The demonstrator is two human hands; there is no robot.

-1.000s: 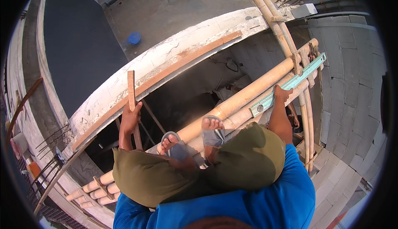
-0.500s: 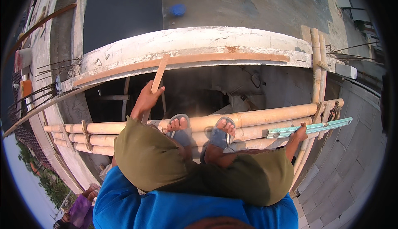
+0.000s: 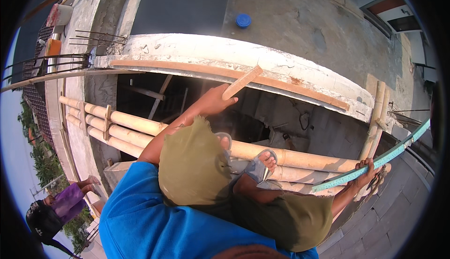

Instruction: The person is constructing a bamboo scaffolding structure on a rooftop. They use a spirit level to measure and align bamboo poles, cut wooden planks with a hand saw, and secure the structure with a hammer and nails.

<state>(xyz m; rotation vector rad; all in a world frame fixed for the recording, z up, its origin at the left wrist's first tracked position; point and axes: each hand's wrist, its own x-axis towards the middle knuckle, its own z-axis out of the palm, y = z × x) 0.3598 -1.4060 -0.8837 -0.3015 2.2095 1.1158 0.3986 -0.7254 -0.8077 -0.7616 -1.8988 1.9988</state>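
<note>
My left hand (image 3: 216, 100) grips one end of a short flat wooden strip (image 3: 243, 82). The strip's far end overlaps a long thin wooden batten (image 3: 187, 70), which runs along the near side of a rough white concrete beam (image 3: 201, 47). At the right, my right hand (image 3: 364, 172) is closed round a long turquoise spirit level (image 3: 393, 152), tilted up toward the right rim. Below that hand are the ends of several bamboo poles (image 3: 309, 159), on which my sandalled feet (image 3: 260, 166) rest.
Under the beam and poles is a dark, deep opening (image 3: 239, 120). Rebar ends (image 3: 79, 60) stick out at the left, and upright bamboo (image 3: 375, 123) stands at the right. A blue bucket (image 3: 243, 21) sits on the concrete floor beyond. Another person (image 3: 61, 205) is at lower left.
The view has turned and shifted. My left arm reaches farther out, with the short strip now slanting more to the right. The level's far end has swung upward in my right hand.
</note>
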